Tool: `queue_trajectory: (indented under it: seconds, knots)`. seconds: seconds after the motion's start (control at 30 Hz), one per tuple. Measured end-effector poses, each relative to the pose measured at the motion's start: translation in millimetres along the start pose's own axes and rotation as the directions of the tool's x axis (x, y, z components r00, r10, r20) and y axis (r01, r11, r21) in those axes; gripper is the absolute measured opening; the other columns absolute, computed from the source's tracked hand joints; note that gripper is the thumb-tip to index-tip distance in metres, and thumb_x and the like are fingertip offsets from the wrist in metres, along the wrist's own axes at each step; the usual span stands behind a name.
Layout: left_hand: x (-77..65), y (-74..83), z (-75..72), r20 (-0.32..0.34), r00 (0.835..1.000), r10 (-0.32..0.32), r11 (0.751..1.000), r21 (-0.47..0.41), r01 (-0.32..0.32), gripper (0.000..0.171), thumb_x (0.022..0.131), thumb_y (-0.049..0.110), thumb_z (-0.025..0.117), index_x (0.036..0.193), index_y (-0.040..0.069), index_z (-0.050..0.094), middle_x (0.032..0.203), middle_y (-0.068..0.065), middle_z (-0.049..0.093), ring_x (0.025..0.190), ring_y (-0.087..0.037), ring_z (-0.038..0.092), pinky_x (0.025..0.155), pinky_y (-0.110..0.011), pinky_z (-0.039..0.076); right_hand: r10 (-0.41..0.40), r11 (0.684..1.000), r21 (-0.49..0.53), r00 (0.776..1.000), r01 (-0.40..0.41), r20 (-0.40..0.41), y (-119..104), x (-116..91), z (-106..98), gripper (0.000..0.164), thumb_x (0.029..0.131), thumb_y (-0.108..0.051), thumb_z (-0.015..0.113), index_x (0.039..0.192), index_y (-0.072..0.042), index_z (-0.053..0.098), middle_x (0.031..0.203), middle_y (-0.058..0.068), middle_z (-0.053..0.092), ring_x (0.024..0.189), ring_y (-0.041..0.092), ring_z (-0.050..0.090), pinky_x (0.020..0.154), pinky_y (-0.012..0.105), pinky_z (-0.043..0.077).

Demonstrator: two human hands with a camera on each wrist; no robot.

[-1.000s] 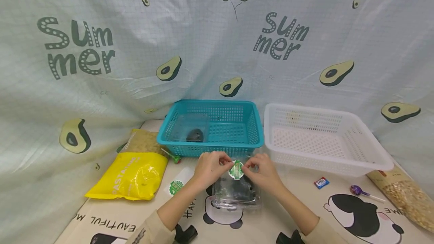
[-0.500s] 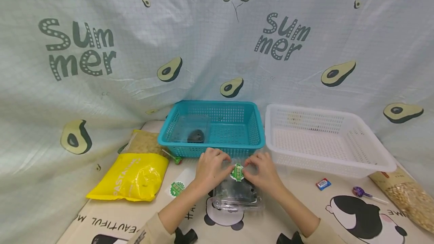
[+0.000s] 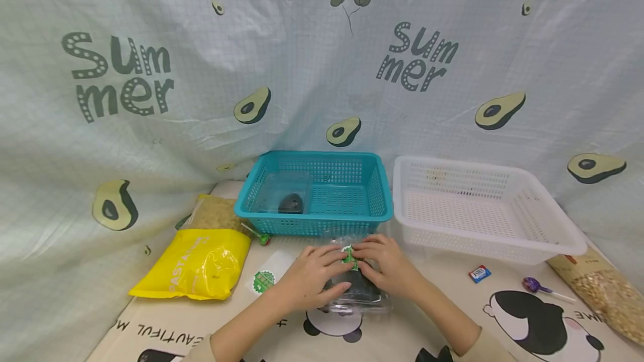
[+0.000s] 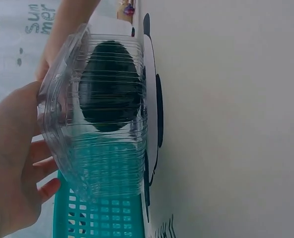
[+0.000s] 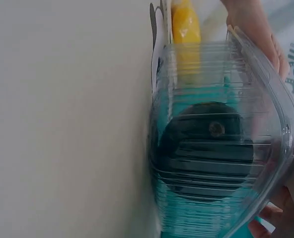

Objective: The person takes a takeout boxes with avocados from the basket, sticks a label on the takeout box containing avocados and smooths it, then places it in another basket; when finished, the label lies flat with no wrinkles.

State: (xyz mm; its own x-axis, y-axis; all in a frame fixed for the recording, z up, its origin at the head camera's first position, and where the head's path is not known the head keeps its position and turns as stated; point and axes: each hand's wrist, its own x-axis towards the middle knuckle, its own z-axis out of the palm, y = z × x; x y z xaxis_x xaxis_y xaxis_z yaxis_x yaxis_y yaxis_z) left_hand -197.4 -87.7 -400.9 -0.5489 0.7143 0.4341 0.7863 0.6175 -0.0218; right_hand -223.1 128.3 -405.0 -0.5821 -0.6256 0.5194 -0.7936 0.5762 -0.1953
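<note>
A clear plastic clamshell box [image 3: 364, 307], lid down, sits on the table in front of the blue basket. A dark, smooth, egg-shaped object [image 4: 110, 84] lies inside; the right wrist view shows a round spot or hole on the dark object [image 5: 206, 148]. On the lid is a round green-and-white sticker [image 3: 350, 260], partly covered by fingers. My left hand [image 3: 313, 277] rests on the lid from the left, fingers extended over the sticker. From the other side my right hand [image 3: 388, 267] presses on the sticker with fairly straight fingers.
A blue basket [image 3: 314, 222] behind holds another clear box [image 3: 271, 189] with a dark object. Right of it is a white basket [image 3: 483, 244]. Around them lie a yellow pasta bag [image 3: 196, 264], sticker backing [image 3: 276, 264], lollipops [image 3: 264, 238], a small candy [image 3: 479, 274] and a grain bag [image 3: 604, 295].
Both hands pinched the sticker's edges over the lid earlier. The sticker has come down onto the lid, and the fingers have let go and spread flat over it.
</note>
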Motion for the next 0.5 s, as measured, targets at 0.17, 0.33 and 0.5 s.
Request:
queue_trajectory:
  seconds: [0.17, 0.33, 0.5]
  knots:
    - [-3.1, 0.4, 1.2, -0.032, 0.999, 0.013, 0.999, 0.031, -0.012, 0.036, 0.090, 0.044, 0.044, 0.115, 0.024, 0.060, 0.120, 0.004, 0.057, 0.120, -0.017, 0.043, 0.087, -0.036, 0.038, -0.026, 0.995, -0.096, 1.000, 0.027, 0.015, 1, -2, -2, 0.019, 0.081, -0.026, 0.061, 0.095, -0.016, 0.070, 0.103, -0.003, 0.065, 0.099, 0.016, 0.050, 0.076, 0.035, 0.039]
    - [-5.8, 1.5, -0.6, -0.057, 0.998, 0.028, 0.999, 0.034, -0.026, 0.034, 0.090, 0.042, 0.044, 0.111, 0.023, 0.062, 0.118, 0.003, 0.059, 0.117, -0.016, 0.045, 0.084, -0.035, 0.038, -0.054, 0.990, -0.135, 0.998, 0.049, -0.036, 4, -6, -5, 0.013, 0.078, -0.025, 0.064, 0.086, -0.017, 0.071, 0.096, -0.006, 0.067, 0.090, 0.012, 0.048, 0.072, 0.031, 0.038]
    - [-11.1, 2.6, -3.7, -0.021, 1.000, -0.009, 1.000, -0.011, 0.009, 0.039, 0.092, 0.045, 0.038, 0.117, 0.022, 0.058, 0.123, 0.003, 0.054, 0.119, -0.015, 0.042, 0.086, -0.036, 0.037, -0.070, 0.992, -0.113, 0.996, 0.063, -0.053, 8, -12, -5, 0.017, 0.076, -0.026, 0.066, 0.089, -0.016, 0.070, 0.099, -0.005, 0.065, 0.092, 0.013, 0.050, 0.074, 0.033, 0.041]
